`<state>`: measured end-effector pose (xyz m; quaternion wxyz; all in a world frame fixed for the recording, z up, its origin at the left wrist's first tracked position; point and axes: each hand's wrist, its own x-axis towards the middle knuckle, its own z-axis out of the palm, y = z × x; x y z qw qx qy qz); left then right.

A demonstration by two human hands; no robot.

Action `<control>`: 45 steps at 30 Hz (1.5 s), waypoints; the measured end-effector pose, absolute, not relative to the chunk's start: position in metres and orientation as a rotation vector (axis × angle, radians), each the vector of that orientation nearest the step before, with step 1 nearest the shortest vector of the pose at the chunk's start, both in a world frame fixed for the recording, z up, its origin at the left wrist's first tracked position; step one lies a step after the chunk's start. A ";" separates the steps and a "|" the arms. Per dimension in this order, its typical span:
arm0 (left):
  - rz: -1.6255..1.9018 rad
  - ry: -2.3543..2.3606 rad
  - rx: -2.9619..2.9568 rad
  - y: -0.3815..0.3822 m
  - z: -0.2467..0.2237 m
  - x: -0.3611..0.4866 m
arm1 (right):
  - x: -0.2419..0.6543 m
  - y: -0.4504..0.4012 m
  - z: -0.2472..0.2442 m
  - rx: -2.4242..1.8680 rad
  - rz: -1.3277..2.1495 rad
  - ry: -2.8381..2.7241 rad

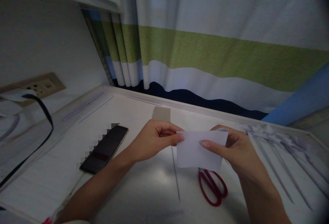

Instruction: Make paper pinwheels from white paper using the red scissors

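Note:
A small white sheet of paper [196,153] is held up above the table between both hands. My left hand [154,136] pinches its upper left corner between thumb and fingers. At the right side, my right hand [228,145] grips the sheet with the thumb lying on its face and the fingers behind. The paper's top right edge curls over near those fingers. Partly covered by the sheet, a pair of scissors [217,191] with red handles lies on the table. A thin paper stick [176,179] rests below my left hand.
To the left lies a dark smartphone [105,150] with a cable. Several paper sticks with crumpled white tops [279,141] lie at the right. A grey-beige card [162,113] sits behind my left hand. A wall socket [43,87] with a black cord is at far left; a striped curtain [205,46] hangs behind.

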<state>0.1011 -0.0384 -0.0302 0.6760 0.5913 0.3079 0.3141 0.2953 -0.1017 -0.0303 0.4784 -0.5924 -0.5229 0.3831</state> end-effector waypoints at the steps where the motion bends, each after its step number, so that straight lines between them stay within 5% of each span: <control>1: 0.703 0.693 1.327 -0.038 -0.030 0.101 | 0.295 -0.102 -0.030 -1.447 0.937 -1.274; 45: 0.676 0.756 1.392 -0.039 -0.026 0.101 | 0.291 -0.105 -0.025 -1.446 0.911 -1.250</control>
